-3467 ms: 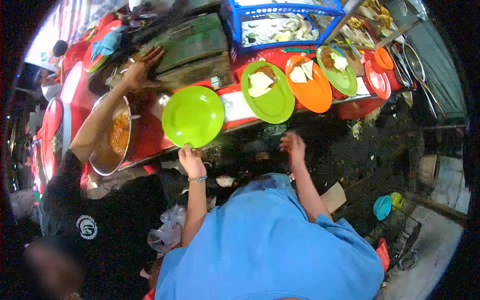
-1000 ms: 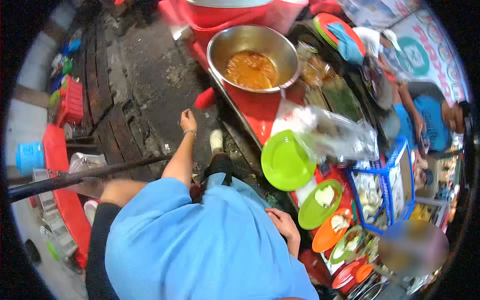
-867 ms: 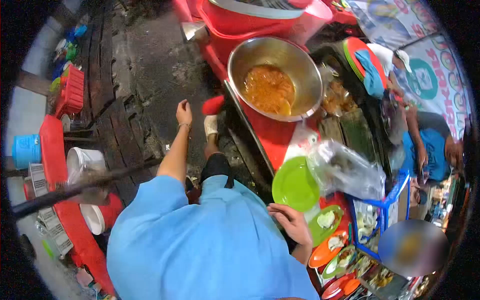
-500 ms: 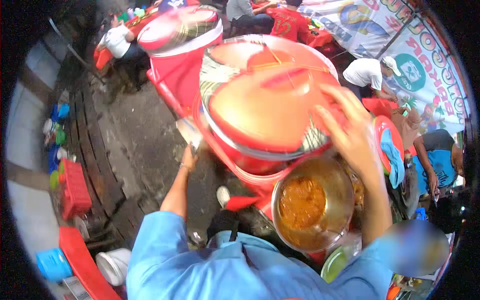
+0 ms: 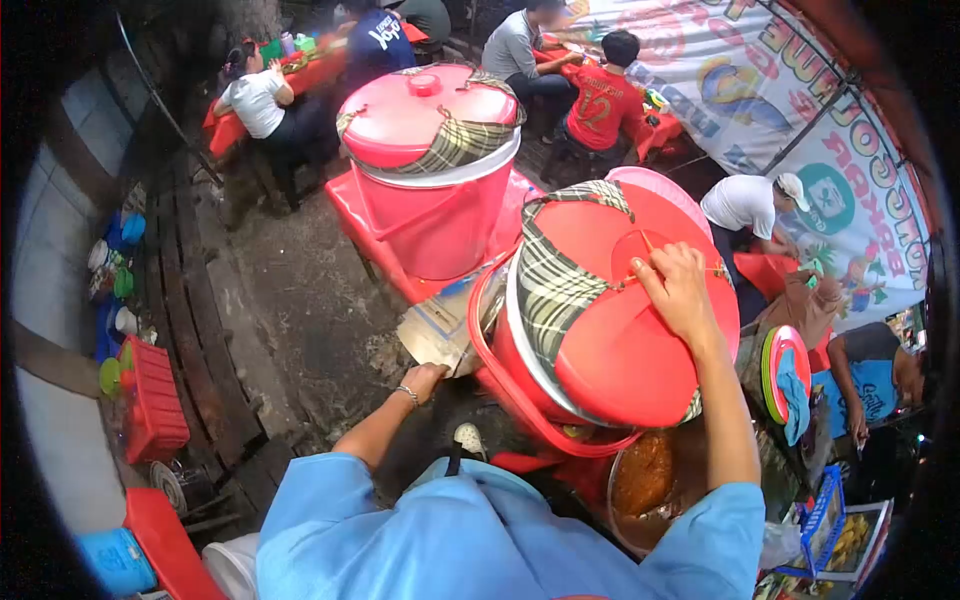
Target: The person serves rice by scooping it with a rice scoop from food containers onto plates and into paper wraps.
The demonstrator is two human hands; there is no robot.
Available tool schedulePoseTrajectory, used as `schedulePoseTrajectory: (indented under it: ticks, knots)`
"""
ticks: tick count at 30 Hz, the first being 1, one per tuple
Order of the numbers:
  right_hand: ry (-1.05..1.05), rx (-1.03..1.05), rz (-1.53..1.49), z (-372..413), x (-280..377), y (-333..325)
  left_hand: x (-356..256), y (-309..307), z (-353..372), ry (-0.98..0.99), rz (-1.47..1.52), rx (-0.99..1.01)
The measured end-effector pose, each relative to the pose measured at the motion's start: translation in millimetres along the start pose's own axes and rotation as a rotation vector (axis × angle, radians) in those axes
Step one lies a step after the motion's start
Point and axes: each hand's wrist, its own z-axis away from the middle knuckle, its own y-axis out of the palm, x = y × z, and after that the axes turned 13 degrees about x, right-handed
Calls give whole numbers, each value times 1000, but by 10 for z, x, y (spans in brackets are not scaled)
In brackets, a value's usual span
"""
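In my left hand (image 5: 424,382) I pinch a sheet of brown wrapping paper (image 5: 432,338), low at the left side of the nearer red bucket (image 5: 510,365). My right hand (image 5: 682,285) lies over the middle of that bucket's red lid (image 5: 640,370), fingers closed at its handle, which the hand partly hides. A checked cloth (image 5: 560,290) shows from under the lid. Below my right forearm stands a metal bowl (image 5: 620,510) of orange-brown sauce, partly covered by the bucket and my arm.
A second lidded red bucket (image 5: 435,225) stands beyond on a red table (image 5: 375,230). Stacked plates with a blue cloth (image 5: 792,395) lie at right, near a blue basket (image 5: 825,520). A red crate (image 5: 155,400) is at left. Several people sit at tables behind.
My right hand has come down and closed at the lid's handle. The view has shifted, so the buckets appear lower and farther right. The paper is still in my left hand.
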Motion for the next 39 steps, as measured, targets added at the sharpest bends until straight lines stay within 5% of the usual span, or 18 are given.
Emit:
schedulePoseTrajectory:
  ticks: [6,11,13,16,19,20,22,24,25,27,29,30,32,35,37,39]
  knots:
    - [-21,-10,-60,-104,-60,67,136,-17,-122,185,-6,-80]
    - [130,126,-100,-196,-19,-76,398,-165,-262,266,-170,76]
    - [71,-159,-106,-322,48,-298,557,-156,-326,361,-277,55]
    - [140,-362,-401,-855,490,-720,590,-441,-393,526,-162,262]
    - [-116,-226,-266,-1772,801,-823,736,-542,-476,671,8,414]
    - [-25,-98,-262,-2109,860,-737,699,-647,-450,580,-3,461]
    - [-155,-101,135,-2833,918,-238,692,-893,-522,596,-55,610]
    - [-50,-72,79,-3159,954,153,726,-934,-467,616,203,353]
    - [-22,-115,6,-3219,941,248,723,-985,-417,661,195,421]
    - [36,-115,-55,-3203,1007,301,780,-1049,-238,364,375,423]
    - [115,-60,-61,-3157,1054,299,1429,-406,-239,58,841,506]
    - [43,-136,-146,-3117,1073,298,1287,-625,-214,85,821,341]
    - [-44,-258,-158,-2928,1076,277,864,-1271,-53,142,326,198]
    - [-144,-588,-43,-2541,850,33,782,-1383,-15,246,329,185]
    - [-125,-644,-236,-2104,698,-213,754,-1337,30,320,274,184]
    - [66,-465,-345,-1165,969,-711,769,-1259,84,476,176,434]
